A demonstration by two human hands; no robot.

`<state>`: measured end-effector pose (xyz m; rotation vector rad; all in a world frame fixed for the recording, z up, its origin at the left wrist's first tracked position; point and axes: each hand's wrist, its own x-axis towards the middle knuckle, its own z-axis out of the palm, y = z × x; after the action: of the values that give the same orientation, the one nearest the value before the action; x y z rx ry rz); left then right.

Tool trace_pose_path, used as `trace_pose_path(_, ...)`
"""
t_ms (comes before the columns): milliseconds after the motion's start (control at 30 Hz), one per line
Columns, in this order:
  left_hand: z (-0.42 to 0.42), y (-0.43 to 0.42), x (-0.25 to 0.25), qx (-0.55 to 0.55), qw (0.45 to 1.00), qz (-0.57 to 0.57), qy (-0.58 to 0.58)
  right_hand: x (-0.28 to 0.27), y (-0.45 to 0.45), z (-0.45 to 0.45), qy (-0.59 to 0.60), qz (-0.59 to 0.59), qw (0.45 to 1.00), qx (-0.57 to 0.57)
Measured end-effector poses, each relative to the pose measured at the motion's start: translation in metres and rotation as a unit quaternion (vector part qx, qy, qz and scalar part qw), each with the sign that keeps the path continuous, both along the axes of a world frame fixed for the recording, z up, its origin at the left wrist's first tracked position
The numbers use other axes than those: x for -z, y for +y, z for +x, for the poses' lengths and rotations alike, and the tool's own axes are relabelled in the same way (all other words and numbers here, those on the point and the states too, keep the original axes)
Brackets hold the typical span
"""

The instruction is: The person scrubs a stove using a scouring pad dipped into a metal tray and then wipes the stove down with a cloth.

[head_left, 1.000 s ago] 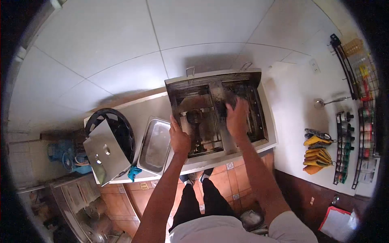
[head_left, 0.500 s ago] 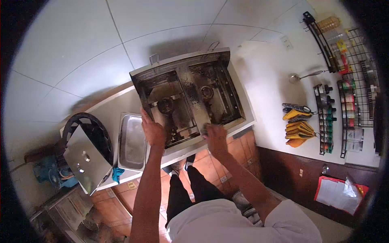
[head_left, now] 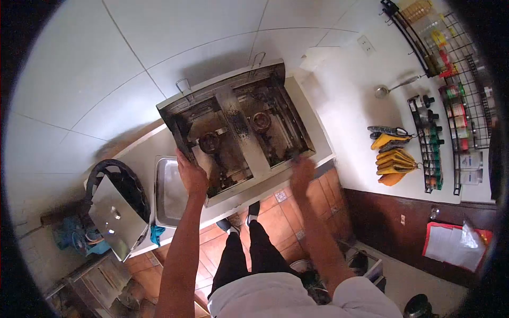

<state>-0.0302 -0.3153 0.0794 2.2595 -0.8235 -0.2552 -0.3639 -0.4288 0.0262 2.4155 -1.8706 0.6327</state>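
A two-burner gas stove (head_left: pixel 258 153) sits on the counter with its top off, the inside stained and grimy. Two round burners show, a left burner (head_left: pixel 209 142) and a right burner (head_left: pixel 261 122). My left hand (head_left: pixel 192 176) grips the stove's left side near the front corner, its fingers along the outer edge. At the front right corner, my right hand (head_left: pixel 303 174) is closed and blurred by motion. A small dark grey pad (head_left: pixel 295 156) shows faintly at its fingertips.
Left of the stove lies a steel basin (head_left: pixel 168 193). Beyond it stand a shiny metal panel (head_left: pixel 117 212) and a black round rack (head_left: pixel 124 172). A ladle (head_left: pixel 383 91), yellow cloth mitts (head_left: pixel 395 165) and spice racks (head_left: pixel 428 143) hang on the right wall.
My right hand has moved from the stove's central front strip rightward to its front right corner. My left hand keeps its place on the left side. The whole view has shifted slightly.
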Motion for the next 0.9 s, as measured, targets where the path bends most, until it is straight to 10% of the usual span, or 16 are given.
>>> trace_pose_path(200, 0.0, 0.0, -0.001, 0.005, 1.0, -0.005, -0.01, -0.02, 0.028, 0.037, 0.013, -0.023, 1.0, 0.011)
trace_pose_path(300, -0.003, 0.001, -0.002, -0.009, 1.0, 0.005, -0.014, -0.033, 0.107, 0.117, 0.048, 0.227, 0.972, -0.043)
trace_pose_path(333, -0.002, 0.003, 0.002, -0.006, 1.0, 0.006, -0.014, 0.007, 0.154, 0.117, 0.055, 0.076, 0.979, -0.181)
trace_pose_path(500, -0.001, 0.001, 0.0, -0.011, 1.0, 0.007, 0.009, -0.045, 0.186, 0.155, -0.01, 0.055, 0.947, -0.317)
trace_pose_path(600, 0.001, 0.001, 0.004, -0.002, 1.0, -0.011, 0.01, -0.026, 0.119, 0.103, 0.096, 0.271, 0.932, -0.22)
trace_pose_path(700, 0.004, 0.005, 0.0, 0.004, 0.999, -0.015, 0.039, -0.051, 0.053, 0.061, 0.009, -0.018, 0.998, -0.062)
trace_pose_path(900, -0.003, 0.008, 0.006, -0.01, 0.997, 0.041, -0.071, -0.067, 0.075, 0.045, 0.071, 0.059, 0.981, -0.168)
